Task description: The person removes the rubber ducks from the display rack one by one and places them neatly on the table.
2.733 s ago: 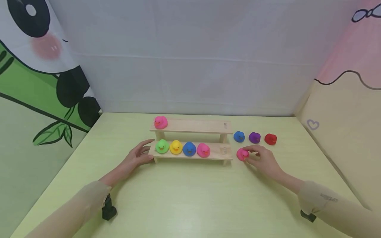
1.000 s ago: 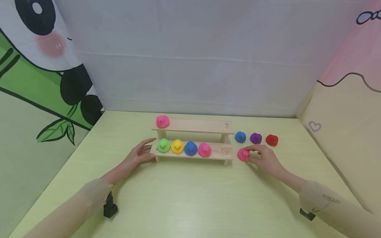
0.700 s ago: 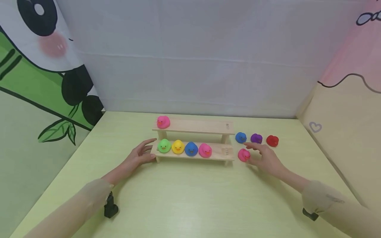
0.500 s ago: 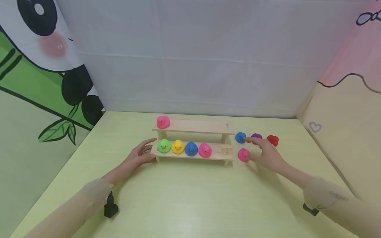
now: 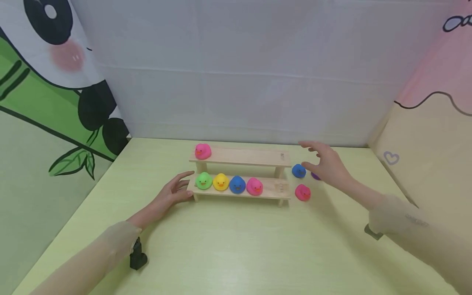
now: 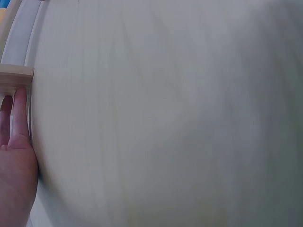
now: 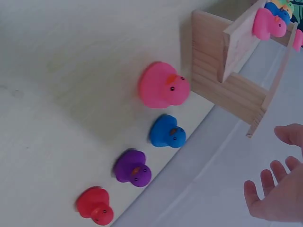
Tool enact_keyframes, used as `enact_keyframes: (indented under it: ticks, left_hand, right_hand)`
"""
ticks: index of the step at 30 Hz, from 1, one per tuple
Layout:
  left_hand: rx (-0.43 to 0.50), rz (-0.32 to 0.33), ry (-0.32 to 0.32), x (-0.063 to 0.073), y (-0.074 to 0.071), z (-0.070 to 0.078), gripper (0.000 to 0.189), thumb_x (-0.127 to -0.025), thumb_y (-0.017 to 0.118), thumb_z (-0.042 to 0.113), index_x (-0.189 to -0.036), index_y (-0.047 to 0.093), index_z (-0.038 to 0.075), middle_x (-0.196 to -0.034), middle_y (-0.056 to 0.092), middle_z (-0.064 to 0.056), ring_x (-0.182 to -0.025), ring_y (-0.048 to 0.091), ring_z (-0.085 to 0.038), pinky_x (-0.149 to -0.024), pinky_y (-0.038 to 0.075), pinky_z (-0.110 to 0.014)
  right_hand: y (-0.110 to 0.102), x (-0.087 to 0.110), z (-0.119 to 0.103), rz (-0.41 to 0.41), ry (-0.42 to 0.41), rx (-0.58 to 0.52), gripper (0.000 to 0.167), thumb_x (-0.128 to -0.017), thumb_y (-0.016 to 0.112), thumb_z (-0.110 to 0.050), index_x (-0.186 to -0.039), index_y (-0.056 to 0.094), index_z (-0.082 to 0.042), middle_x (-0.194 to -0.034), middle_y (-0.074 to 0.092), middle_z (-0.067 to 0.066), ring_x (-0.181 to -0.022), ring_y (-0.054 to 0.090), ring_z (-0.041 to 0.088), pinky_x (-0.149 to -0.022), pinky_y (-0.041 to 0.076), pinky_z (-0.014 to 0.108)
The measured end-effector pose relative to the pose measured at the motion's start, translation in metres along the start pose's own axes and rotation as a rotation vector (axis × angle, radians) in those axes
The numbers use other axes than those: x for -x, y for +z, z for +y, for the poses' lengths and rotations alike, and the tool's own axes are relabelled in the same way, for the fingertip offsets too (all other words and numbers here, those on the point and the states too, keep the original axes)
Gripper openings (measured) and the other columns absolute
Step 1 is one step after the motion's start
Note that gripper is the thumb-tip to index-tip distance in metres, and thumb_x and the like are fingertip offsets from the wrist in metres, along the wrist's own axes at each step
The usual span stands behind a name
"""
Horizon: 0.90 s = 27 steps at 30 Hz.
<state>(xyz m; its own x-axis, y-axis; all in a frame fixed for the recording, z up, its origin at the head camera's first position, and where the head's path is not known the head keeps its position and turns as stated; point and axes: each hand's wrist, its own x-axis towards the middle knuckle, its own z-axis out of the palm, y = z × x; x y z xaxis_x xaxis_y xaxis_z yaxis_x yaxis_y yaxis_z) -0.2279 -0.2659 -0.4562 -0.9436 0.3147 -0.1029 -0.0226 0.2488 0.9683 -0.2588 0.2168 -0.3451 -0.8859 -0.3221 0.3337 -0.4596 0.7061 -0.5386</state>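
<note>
A two-tier wooden shelf [image 5: 245,156] stands on the table. My left hand [image 5: 171,193] rests at its left end, thumb by the front corner, straight fingers touching the wood in the left wrist view. On the lower tier sit a green duck [image 5: 204,180], yellow duck [image 5: 221,182], blue duck [image 5: 237,184] and pink duck [image 5: 255,186]; another pink duck [image 5: 203,151] is on the upper tier. My right hand [image 5: 329,164] is raised, fingers spread and holding nothing, near a loose blue duck [image 5: 298,171]. It partly covers a purple duck [image 7: 132,168] in the head view.
A loose pink duck [image 5: 303,192] lies just right of the shelf. The red duck [image 7: 95,206], hidden behind my right hand in the head view, ends the row of loose ducks. A pale cloth backdrop [image 5: 236,102] rises behind the table [image 5: 221,246].
My right hand has let go of the loose pink duck and moved up and away from it, over the purple and red ducks. The left hand stays at the shelf's end.
</note>
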Motion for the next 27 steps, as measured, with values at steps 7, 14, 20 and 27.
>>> enact_keyframes:
  ticks: [7,14,20,27]
  left_hand:
    - [-0.006,0.002,-0.006,0.000,0.001,0.000,0.066,-0.098,0.059,0.026,-0.155,0.026,0.028,-0.154,0.040,-0.017,-0.133,0.053,-0.034,-0.104,0.051,-0.043]
    - [0.009,0.006,-0.011,0.000,0.000,-0.002,0.066,-0.098,0.059,0.025,-0.155,0.026,0.027,-0.154,0.040,-0.018,-0.130,0.056,-0.026,-0.103,0.052,-0.039]
    - [0.027,0.005,0.010,0.001,0.001,-0.003,0.066,-0.098,0.059,0.021,-0.155,0.027,0.025,-0.153,0.040,-0.020,-0.122,0.060,-0.012,-0.099,0.054,-0.033]
    - [0.008,0.008,-0.005,-0.001,-0.001,-0.004,0.066,-0.098,0.060,0.025,-0.155,0.026,0.026,-0.154,0.041,-0.018,-0.131,0.056,-0.027,-0.103,0.052,-0.040]
  right_hand:
    - [0.010,-0.030,-0.030,0.010,-0.071,-0.055,0.057,-0.087,0.073,-0.007,-0.141,0.053,-0.010,-0.141,0.057,0.014,-0.122,0.056,0.035,-0.101,0.047,0.055]
    - [0.031,-0.055,-0.065,0.007,-0.100,-0.095,0.054,-0.089,0.073,-0.015,-0.140,0.055,-0.014,-0.141,0.058,0.008,-0.121,0.056,0.029,-0.100,0.049,0.048]
    - [0.051,-0.075,-0.093,-0.014,-0.119,-0.147,0.054,-0.089,0.073,-0.019,-0.139,0.056,-0.015,-0.141,0.059,0.005,-0.121,0.056,0.025,-0.100,0.048,0.043]
    - [0.076,-0.094,-0.115,-0.013,-0.141,-0.230,0.054,-0.089,0.074,-0.022,-0.139,0.056,-0.016,-0.140,0.059,0.002,-0.122,0.055,0.022,-0.100,0.048,0.041]
